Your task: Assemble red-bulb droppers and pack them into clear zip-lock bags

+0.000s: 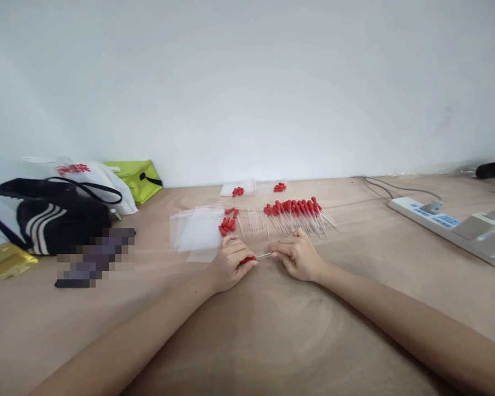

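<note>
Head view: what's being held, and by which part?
The left hand pinches a red bulb, mostly hidden by the fingers. The right hand pinches a thin clear tube near the end away from the bulb.

Head view; forward, down across table (247, 335)

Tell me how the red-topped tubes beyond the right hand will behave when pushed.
The red-topped tubes look slim and straight, so each is probably stiff and light. Their red ends look fatter than the rest, so one may roll in an arc. They lie packed closely, so neighbours would likely shift too.
</note>
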Demonstrator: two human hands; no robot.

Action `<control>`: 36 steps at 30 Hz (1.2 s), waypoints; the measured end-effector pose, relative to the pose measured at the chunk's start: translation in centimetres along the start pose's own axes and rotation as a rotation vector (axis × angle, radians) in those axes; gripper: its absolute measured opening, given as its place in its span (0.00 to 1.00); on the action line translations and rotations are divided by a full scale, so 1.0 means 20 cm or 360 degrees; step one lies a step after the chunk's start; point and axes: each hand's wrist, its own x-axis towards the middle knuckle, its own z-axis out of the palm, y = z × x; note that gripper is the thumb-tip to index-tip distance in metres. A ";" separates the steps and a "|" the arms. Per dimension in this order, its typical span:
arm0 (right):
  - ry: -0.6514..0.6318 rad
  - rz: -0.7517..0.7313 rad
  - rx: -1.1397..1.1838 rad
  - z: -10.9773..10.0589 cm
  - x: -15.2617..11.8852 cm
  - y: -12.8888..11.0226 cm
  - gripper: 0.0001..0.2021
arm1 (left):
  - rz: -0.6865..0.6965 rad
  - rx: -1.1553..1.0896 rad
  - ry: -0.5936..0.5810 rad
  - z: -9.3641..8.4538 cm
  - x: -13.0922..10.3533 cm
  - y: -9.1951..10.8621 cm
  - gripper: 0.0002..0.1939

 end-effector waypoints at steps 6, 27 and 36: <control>-0.0017 -0.0021 -0.0004 0.02 0.01 -0.02 0.10 | 0.0089 0.0042 -0.0009 0.01 0.00 -0.01 0.08; 0.0134 0.0508 -0.0221 0.01 0.06 0.03 0.11 | -0.0263 0.0324 0.0320 0.01 0.01 -0.04 0.18; 0.0403 0.1498 -0.0305 0.05 0.26 0.29 0.11 | -0.0424 0.0291 0.0156 0.03 0.00 -0.06 0.12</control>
